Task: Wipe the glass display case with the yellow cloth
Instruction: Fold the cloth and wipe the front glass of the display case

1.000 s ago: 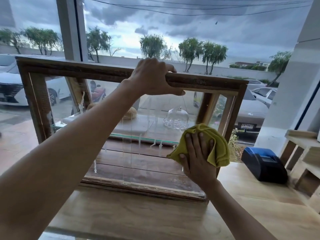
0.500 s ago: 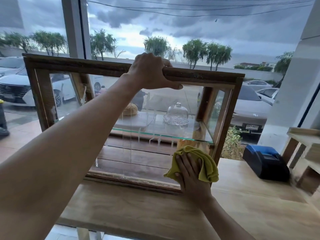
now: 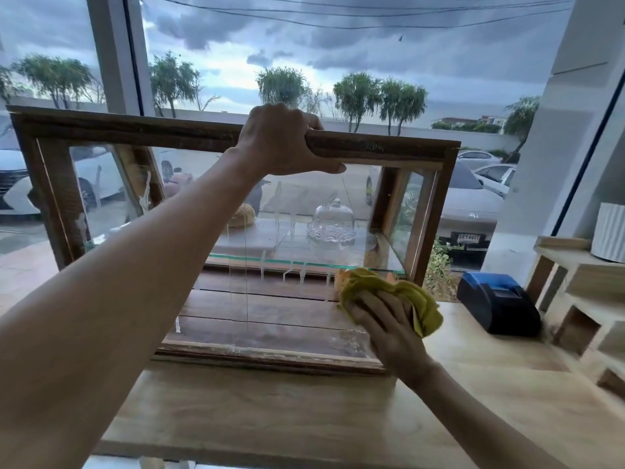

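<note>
One glass display case (image 3: 135,130) with a dark wooden frame stands on a pale wooden counter (image 3: 270,407); every place below is given from it. Two hands work on it. The left hand (image 3: 282,140) curls over the top rail near its middle, fingers wrapped behind and thumb lying along the front edge, gripping the frame. The right hand (image 3: 389,319) lies with fingers spread flat at the lower right of the front pane, pressing one yellow cloth (image 3: 416,299) against the glass; the cloth bunches above and to the right of the fingers. White streaks (image 3: 263,269) run down the pane around its middle. Inside, on the single glass shelf, sit one clear glass dome (image 3: 333,218) towards the right and one round tan item (image 3: 241,214) left of it, partly hidden by the left forearm. Right of the case, on the counter, sits one blue and black device (image 3: 497,299). Further right stand pale wooden shelves (image 3: 581,286) with one white ribbed vessel (image 3: 610,231) on top. Behind the case, through the window, several parked cars (image 3: 470,204) show.
</note>
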Demonstrator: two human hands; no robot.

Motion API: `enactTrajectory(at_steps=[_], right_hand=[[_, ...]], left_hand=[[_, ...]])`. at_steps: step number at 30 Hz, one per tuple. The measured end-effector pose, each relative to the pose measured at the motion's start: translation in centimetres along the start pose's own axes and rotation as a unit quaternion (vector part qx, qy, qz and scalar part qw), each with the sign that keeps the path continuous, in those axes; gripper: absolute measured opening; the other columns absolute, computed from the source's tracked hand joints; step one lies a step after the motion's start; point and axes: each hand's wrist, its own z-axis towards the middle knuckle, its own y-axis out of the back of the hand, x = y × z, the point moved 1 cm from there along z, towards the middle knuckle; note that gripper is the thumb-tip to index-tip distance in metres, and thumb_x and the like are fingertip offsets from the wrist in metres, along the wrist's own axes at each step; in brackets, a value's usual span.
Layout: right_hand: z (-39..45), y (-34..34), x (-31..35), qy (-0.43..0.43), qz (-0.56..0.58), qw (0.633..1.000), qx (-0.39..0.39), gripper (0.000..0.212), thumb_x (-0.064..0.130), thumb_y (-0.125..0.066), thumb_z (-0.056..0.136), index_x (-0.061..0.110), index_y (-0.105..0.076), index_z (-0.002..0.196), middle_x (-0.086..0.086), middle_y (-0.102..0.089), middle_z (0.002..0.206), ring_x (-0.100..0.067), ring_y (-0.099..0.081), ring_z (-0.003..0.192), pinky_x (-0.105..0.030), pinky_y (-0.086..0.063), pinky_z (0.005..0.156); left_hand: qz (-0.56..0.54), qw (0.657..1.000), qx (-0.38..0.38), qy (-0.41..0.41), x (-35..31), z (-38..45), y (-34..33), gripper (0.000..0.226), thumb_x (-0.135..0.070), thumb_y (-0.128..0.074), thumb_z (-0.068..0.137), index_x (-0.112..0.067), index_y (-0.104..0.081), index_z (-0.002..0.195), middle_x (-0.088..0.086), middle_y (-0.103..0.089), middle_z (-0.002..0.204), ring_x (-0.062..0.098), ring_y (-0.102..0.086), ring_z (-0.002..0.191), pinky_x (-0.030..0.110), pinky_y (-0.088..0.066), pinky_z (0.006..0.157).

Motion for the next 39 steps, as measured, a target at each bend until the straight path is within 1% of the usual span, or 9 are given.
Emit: enactTrajectory(at_steps=[3,7,9,12,18,26,32,35,39], right_hand=[[4.9,2.1,-2.1,-0.043,-0.011,0.996,-0.08,0.06,-0.006,-0.07,0.073,0.014,-0.05,0.125,-0.009,-0.046,0.128,-0.029,-0.046,0.111,-0.041,-0.036,0.091],[10.2,2.6,-5.0,-0.113,-0.033,0.984,-0.135,0.052,0.006,-0.07,0.084,0.014,-0.047,0.13,-0.01,-0.041,0.132,-0.029,-0.042,0.117,-0.037,-0.031,0.098],[11.2,1.8,-5.7,-0.157,-0.044,0.978,-0.133,0.041,0.019,-0.057,0.095,0.011,-0.046,0.133,-0.011,-0.037,0.138,-0.031,-0.04,0.124,-0.039,-0.029,0.105],[10.9,0.4,-5.2,-0.201,-0.099,0.971,-0.09,0.046,0.026,-0.04,0.101,0.005,-0.037,0.142,-0.02,-0.03,0.148,-0.036,-0.029,0.138,-0.045,-0.022,0.116],[9.9,-1.1,-3.7,-0.261,-0.086,0.96,-0.047,0.06,0.025,-0.035,0.098,0.001,-0.015,0.149,-0.025,-0.013,0.155,-0.038,-0.005,0.146,-0.053,-0.01,0.118],[3.4,-3.7,-0.3,-0.245,-0.087,0.966,-0.015,0.065,0.029,-0.034,0.094,0.002,-0.014,0.15,-0.027,-0.021,0.152,-0.038,-0.01,0.145,-0.049,-0.008,0.119],[-3.1,-5.6,3.0,-0.251,-0.084,0.963,0.058,0.059,0.032,-0.024,0.1,0.008,-0.008,0.152,-0.017,-0.002,0.159,-0.033,-0.002,0.147,-0.045,-0.002,0.12],[-5.5,-5.4,3.8,-0.213,-0.049,0.974,0.057,0.058,0.021,-0.041,0.094,0.015,-0.023,0.149,-0.006,-0.004,0.161,-0.025,-0.009,0.147,-0.04,-0.008,0.12],[-6.8,-4.4,3.3,-0.126,-0.018,0.989,0.079,0.081,-0.004,-0.056,0.072,0.023,-0.033,0.145,0.003,-0.021,0.156,-0.02,-0.025,0.141,-0.036,-0.021,0.115]], left_hand=[[0.001,1.0,-0.001,-0.003,-0.1,0.0,0.1,0.078,-0.084,-0.054,0.06,-0.029,-0.067,0.114,0.0,-0.072,0.084,0.017,-0.054,0.07,0.026,-0.038,0.072],[-0.005,1.0,0.0,-0.002,-0.1,0.0,0.1,0.08,-0.085,-0.053,0.059,-0.028,-0.067,0.113,0.0,-0.073,0.084,0.015,-0.052,0.069,0.027,-0.041,0.074],[-0.004,1.0,0.001,-0.002,-0.1,0.1,0.1,0.081,-0.085,-0.052,0.059,-0.027,-0.067,0.114,-0.001,-0.073,0.083,0.014,-0.051,0.068,0.026,-0.04,0.073],[-0.012,1.0,0.005,-0.002,0.1,0.2,0.0,0.082,-0.086,-0.052,0.058,-0.027,-0.067,0.114,-0.001,-0.073,0.084,0.015,-0.054,0.069,0.028,-0.044,0.075],[-0.005,1.0,0.006,-0.006,0.3,0.4,-0.2,0.083,-0.087,-0.051,0.058,-0.029,-0.066,0.115,0.0,-0.072,0.083,0.015,-0.051,0.069,0.027,-0.039,0.074],[-0.001,1.0,0.007,-0.006,0.3,0.3,-0.2,0.083,-0.087,-0.051,0.058,-0.028,-0.066,0.116,0.001,-0.07,0.079,0.017,-0.049,0.069,0.027,-0.037,0.072],[-0.005,1.0,0.002,-0.007,0.3,0.3,-0.3,0.081,-0.086,-0.052,0.058,-0.028,-0.067,0.113,-0.005,-0.056,0.066,0.016,-0.049,0.069,0.027,-0.036,0.073],[-0.006,1.0,-0.005,-0.013,0.4,0.3,-0.3,0.081,-0.087,-0.052,0.058,-0.029,-0.067,0.113,-0.001,-0.07,0.077,0.015,-0.05,0.068,0.025,-0.036,0.072],[-0.007,1.0,0.0,-0.01,0.3,0.3,-0.2,0.08,-0.086,-0.053,0.059,-0.029,-0.067,0.113,-0.001,-0.072,0.079,0.015,-0.05,0.066,0.024,-0.036,0.07]])
